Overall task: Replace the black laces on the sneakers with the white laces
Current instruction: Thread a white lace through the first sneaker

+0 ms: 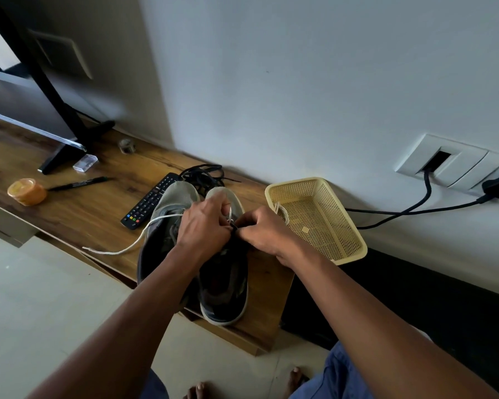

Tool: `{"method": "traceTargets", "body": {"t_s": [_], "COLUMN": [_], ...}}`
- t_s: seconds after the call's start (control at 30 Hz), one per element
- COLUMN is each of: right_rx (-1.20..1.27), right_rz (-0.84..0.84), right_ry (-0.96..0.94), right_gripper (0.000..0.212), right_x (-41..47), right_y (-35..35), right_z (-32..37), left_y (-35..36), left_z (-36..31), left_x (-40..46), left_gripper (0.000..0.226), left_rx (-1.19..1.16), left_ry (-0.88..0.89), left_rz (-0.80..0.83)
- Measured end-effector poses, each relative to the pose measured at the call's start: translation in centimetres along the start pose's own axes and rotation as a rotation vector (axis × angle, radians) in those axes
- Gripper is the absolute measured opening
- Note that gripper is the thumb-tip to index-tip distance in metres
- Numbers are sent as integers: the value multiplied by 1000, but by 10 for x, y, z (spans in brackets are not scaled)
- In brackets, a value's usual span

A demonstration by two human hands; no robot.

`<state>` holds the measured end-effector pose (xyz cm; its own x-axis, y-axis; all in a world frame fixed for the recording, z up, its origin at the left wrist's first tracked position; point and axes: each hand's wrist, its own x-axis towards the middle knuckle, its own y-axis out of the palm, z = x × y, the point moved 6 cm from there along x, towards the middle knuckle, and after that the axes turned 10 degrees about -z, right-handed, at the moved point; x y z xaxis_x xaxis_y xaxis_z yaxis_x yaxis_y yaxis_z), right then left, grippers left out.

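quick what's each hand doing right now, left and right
Left hand: fingers curled, pinching the white lace over the right-side sneaker.
Right hand: fingers curled, pinching at the same spot; exactly what it holds is hidden.

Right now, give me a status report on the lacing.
Both hands, left and right, pinching white lace at right sneaker. Black laces piled behind. Nothing in the way.

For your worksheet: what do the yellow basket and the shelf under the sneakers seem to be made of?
Yellow basket: likely moulded plastic, matte, with even perforated walls. Shelf: wood or wood-look laminate, showing brown grain streaks and a slight sheen; which one cannot be told.
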<state>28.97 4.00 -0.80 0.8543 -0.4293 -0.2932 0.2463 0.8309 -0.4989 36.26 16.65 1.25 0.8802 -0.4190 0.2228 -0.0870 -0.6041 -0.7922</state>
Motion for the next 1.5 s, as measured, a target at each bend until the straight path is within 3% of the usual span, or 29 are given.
{"method": "traceTargets", "body": {"t_s": [0.23, 0.57, 1.17, 1.5], "right_rx": [26, 69, 80, 45], "right_rz": [-13, -58, -85, -66], "right_ry": [44, 69, 65, 12], "right_gripper": [13, 9, 9, 15], "right_x": [5, 7, 7, 3], "right_y": [-3, -5, 0, 3], "right_z": [-4, -7, -8, -3], "left_y": [0, -9, -1, 5], "left_z": [4, 7, 2, 4], "left_x": [3, 4, 1, 0], "left_gripper": [32, 38, 22, 33], "left_rx": [-53, -65, -23, -35], "left_ry": [-29, 19, 102, 116], "left_rz": [76, -10, -26, -34]}}
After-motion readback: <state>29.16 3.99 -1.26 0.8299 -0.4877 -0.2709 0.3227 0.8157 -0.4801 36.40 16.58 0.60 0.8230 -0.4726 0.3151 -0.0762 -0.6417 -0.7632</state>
